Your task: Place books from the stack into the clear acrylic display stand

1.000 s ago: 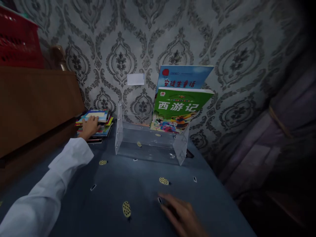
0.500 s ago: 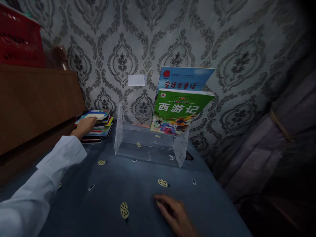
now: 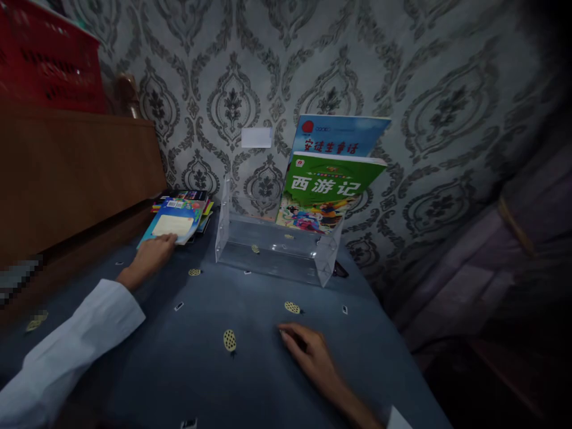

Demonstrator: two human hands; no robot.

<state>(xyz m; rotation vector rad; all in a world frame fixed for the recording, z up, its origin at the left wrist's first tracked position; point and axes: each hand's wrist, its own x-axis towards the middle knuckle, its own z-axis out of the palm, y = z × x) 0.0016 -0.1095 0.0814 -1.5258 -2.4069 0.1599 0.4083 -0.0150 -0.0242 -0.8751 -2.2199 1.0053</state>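
Note:
My left hand [image 3: 152, 255] grips the near edge of a blue book [image 3: 172, 221] with a cream panel, which lies slanted over the front of a book stack [image 3: 206, 210]. Low in the view, my right hand [image 3: 308, 353] rests by the tablecloth, fingers curled and thumb near the index finger, with nothing between them. Beyond it stands a clear acrylic rack [image 3: 268, 262]. A green book [image 3: 330, 187] leans upright in the rack's right side, and a taller blue book [image 3: 342, 132] is behind it.
On the left, a wooden cabinet [image 3: 80, 167] carries a red basket [image 3: 53, 65]. A small dark object [image 3: 341, 270] lies beside the rack's right end. A curtain [image 3: 473, 268] hangs at the right. The patterned wall [image 3: 201, 71] rises behind the table.
My left hand has pulled the top blue book toward me, so it now overhangs the front of the stack. My right hand keeps its curled shape. The view has shifted slightly.

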